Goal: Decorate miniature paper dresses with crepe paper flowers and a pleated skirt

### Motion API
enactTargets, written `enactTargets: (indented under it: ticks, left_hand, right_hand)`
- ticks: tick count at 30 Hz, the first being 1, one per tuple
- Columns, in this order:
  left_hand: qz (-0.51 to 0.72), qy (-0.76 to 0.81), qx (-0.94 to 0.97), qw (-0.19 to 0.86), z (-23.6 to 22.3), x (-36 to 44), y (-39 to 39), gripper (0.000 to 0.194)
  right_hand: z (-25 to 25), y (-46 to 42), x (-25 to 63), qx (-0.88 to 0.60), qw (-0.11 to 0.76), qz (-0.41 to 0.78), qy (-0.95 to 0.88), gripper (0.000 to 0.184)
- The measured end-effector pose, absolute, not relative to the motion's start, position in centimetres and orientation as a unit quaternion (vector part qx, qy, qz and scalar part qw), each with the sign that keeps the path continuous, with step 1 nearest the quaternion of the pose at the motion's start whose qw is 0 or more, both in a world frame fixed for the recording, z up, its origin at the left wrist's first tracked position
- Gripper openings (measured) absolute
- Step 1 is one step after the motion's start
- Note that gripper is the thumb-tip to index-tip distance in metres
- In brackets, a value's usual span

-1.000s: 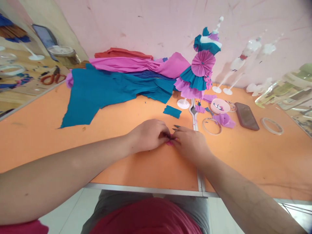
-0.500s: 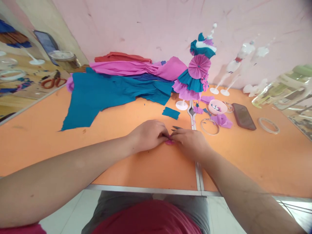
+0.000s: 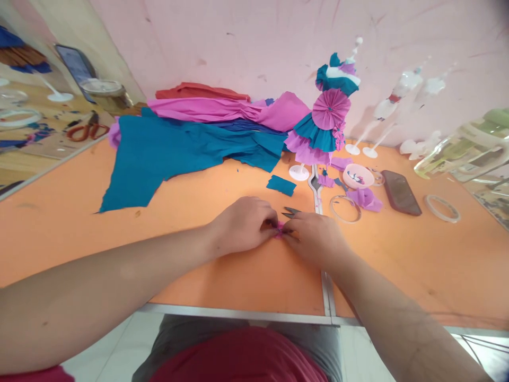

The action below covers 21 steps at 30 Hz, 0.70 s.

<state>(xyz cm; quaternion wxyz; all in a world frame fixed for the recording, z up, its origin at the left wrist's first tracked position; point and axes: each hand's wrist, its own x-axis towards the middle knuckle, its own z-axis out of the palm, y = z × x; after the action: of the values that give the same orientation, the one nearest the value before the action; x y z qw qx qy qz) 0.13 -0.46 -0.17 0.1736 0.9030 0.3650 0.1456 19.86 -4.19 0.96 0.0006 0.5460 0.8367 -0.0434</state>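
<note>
Small pink paper [image 3: 279, 227] at the near middle of the orange table [image 3: 238, 281], pinched between the fingertips of left hand [image 3: 244, 225] and right hand [image 3: 318, 239], both closed. Scissors [image 3: 292, 211] poke out just past the right hand (handles hidden, grip cannot be told). Beyond: teal scrap [image 3: 281, 185], then a paper-dressed doll [image 3: 331, 109] on a stand.

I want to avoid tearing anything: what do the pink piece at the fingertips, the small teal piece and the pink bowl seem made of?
Pink piece: perhaps crepe paper or thin cloth, matte where visible; mostly hidden, so unsure.
Small teal piece: likely crepe paper, matte, with uneven edges.
Pink bowl: probably plastic, smooth and even-coloured.
</note>
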Motion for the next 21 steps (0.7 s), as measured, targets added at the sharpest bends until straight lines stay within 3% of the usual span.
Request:
enactTargets:
  ticks: [12, 21]
  left_hand:
    - [0.148, 0.373, 0.901, 0.166, -0.65, 0.04, -0.54, 0.017]
    - [0.149, 0.369, 0.901, 0.174, -0.43, 0.09, -0.72, 0.016]
  right_hand:
    - [0.62, -4.17, 20.05, 0.565, -0.067, -0.063, 0.82, 0.02]
    - [0.52, -4.14, 19.42, 0.573, -0.035, -0.06, 0.817, 0.02]
